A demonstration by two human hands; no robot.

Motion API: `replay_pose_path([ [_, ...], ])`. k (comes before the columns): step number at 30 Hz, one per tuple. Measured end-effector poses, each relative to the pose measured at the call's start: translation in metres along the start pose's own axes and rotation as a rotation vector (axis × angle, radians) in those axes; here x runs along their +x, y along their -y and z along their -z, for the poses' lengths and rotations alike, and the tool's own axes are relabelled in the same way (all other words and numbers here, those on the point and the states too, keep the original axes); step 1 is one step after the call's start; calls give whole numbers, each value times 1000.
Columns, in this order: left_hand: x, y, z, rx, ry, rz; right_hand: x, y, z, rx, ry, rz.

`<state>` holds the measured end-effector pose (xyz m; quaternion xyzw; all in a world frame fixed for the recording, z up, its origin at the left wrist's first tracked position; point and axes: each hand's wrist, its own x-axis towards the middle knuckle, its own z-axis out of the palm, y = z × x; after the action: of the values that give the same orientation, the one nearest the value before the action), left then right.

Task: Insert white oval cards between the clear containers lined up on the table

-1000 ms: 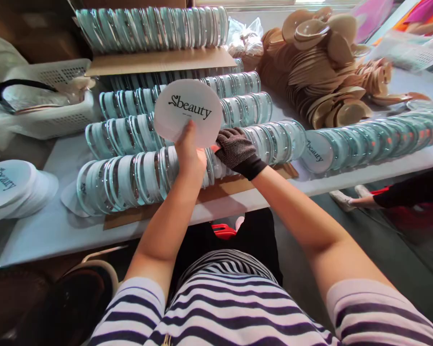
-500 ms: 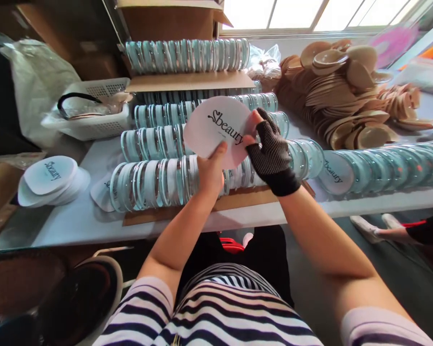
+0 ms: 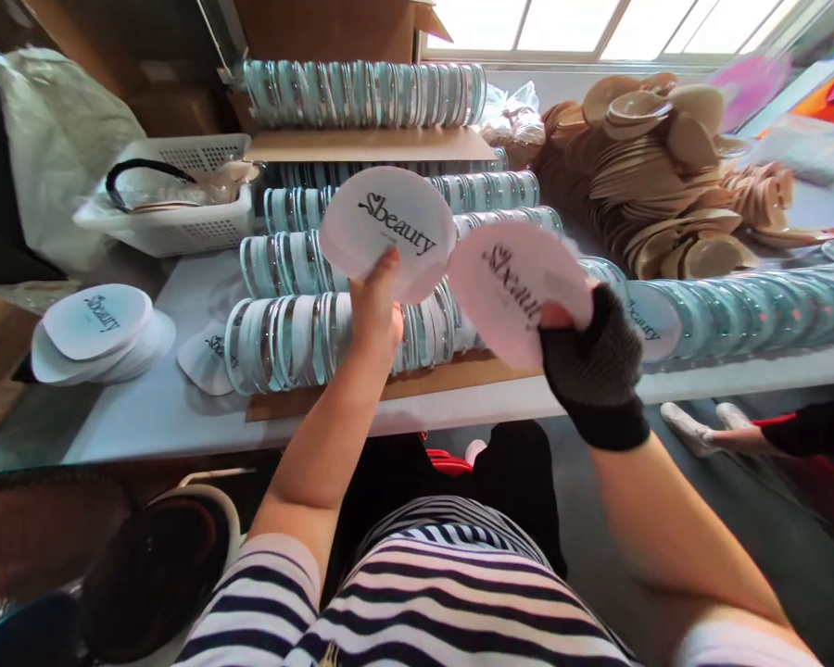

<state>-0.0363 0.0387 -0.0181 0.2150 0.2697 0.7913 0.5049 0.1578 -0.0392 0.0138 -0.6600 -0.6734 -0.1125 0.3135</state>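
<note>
My bare left hand (image 3: pixel 377 310) pinches a stack of rounded white printed cards (image 3: pixel 382 208) marked "beauty", thumb on the front face. In a dark fingerless glove, my right hand (image 3: pixel 590 357) grips one similar printed card (image 3: pixel 511 287), tilted and slightly blurred, right of the stack. Both are held above rows of clear round containers (image 3: pixel 284 343) lying on their sides along the table. White inserts show between the containers of the front row. One more printed card (image 3: pixel 208 359) lies partly behind that row's left end.
A pile of printed cards (image 3: pixel 97 324) lies at the left, below a white plastic basket (image 3: pixel 167 232) with a black handle. Beige cup-shaped pads (image 3: pixel 639 176) are heaped at the back right. Another container row (image 3: pixel 751 315) runs right. A person's shoes (image 3: pixel 691 428) show beyond the table edge.
My right hand has drawn one printed card away from the stack, to the right and down. My left hand has shifted left with the other cards.
</note>
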Motion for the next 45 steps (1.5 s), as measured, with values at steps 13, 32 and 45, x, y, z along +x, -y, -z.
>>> replay_pose_path([
  [13, 17, 1, 14, -81, 37, 65, 14, 59, -38, -126, 610, 141],
  [32, 8, -3, 13, -149, 33, 146, 14, 36, -77, 359, 624, 85],
  [45, 9, -2, 15, -149, 38, 127, -12, 38, -69, 354, 975, -66],
])
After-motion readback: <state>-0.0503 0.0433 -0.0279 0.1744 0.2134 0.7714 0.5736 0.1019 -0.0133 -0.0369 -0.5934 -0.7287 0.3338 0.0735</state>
